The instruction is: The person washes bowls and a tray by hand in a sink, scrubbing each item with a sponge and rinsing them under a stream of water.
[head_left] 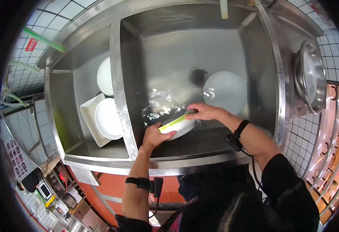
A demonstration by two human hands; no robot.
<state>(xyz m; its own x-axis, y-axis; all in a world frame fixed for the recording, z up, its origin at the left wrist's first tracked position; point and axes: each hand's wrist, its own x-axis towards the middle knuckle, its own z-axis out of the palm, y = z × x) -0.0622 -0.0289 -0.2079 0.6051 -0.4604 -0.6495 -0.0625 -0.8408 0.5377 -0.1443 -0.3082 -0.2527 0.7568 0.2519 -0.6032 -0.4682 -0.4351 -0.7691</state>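
Observation:
A white dish (180, 129) with a bright yellow-green band along its upper edge is held tilted over the sink basin (200, 50). My left hand (154, 136) grips its left end, thumb lying across the white outside. At the right end, my right hand (205, 112) is closed over the upper edge, and a small dark piece shows by its fingertips; I cannot make out what that is. Rippled water lies just beyond the dish. A round white plate (226, 92) rests under water to the right, next to the dark drain (198, 77).
In the left basin are a round white plate (108, 118) on a rectangular white dish (89, 110), and another white plate (105, 76). A metal divider (120, 89) separates the basins. A steel bowl (311, 77) stands on the right ledge. A tap pipe (224, 9) hangs at the back.

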